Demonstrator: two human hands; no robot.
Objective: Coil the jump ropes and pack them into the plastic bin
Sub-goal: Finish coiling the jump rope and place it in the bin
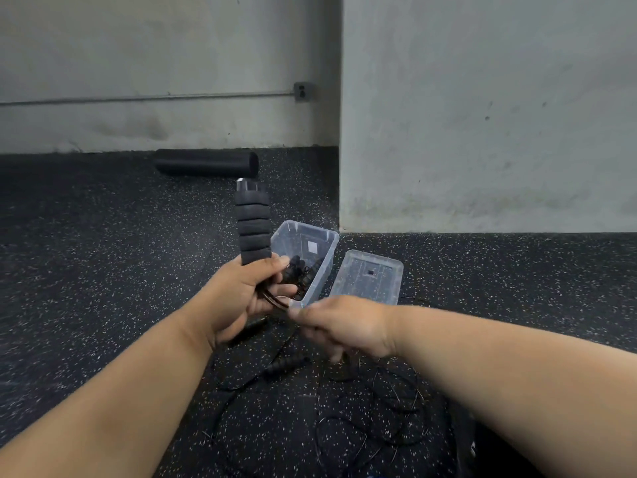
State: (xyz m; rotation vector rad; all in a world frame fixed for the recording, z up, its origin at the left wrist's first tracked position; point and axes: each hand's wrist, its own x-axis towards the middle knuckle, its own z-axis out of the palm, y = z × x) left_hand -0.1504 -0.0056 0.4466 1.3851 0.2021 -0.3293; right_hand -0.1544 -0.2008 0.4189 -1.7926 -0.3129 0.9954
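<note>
Your left hand [241,294] is wrapped around the lower end of a jump rope handle [252,225], fingers curled tight, and the ribbed black foam grip stands nearly upright out of your fist, its capped tip pointing to 12 o'clock. A dark cord [275,301] curls out of the bottom of that fist and runs toward 4 o'clock, straight to your right hand [344,326]. That right hand is blurred, but its fingers are bunched together and pinching the cord just beside your left hand.

Just behind your left hand, at about 1 o'clock from it, the clear plastic bin [312,236] sits on the speckled black floor [103,253], open at the top, with a bundle of black rope and grips [300,270] already lying inside. The bin's clear lid [368,277] lies flat on the floor right beside it, at 3 o'clock of the bin.

Below your hands, toward 6 o'clock, loose thin cords [362,415] sprawl in tangled loops across the floor. Two more black grips lie among them: one [286,365] under your right hand, another [250,331] partly hidden beneath your left wrist.

Far out at 12 o'clock, a black foam roller [206,163] lies along the base of the grey wall [482,115], and an outlet box [302,92] is mounted on the wall above it with a conduit running off to 9 o'clock.
</note>
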